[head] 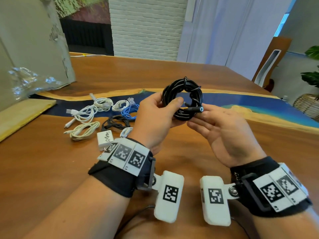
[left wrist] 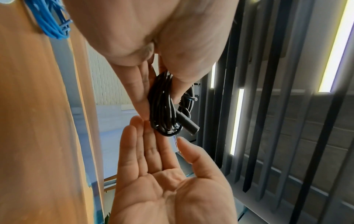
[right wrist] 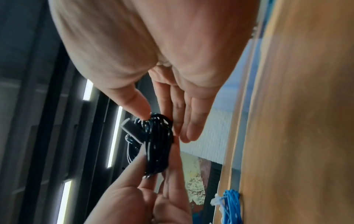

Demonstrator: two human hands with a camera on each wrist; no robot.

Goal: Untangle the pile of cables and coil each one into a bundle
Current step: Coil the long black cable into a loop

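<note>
- No words, brand names or numbers can be read in any view.
- White charger block [head: 104, 139], lying on the tabletop [head: 51, 169]: a dark handwritten scrawl runs across its top face, too small and loose to read.
- Wristbands [head: 126, 156], just in front of the charger block: white tiles bear black-and-white square code markers, patterns and not letters; tiny marks at the tile corners are too small to make out.

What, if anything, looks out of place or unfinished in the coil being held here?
The black cable coil, pinched in the left hand, is mostly tidy, but its plug end sticks out loose across the ring rather than tucked in. The open right hand only touches the coil underneath.
</note>
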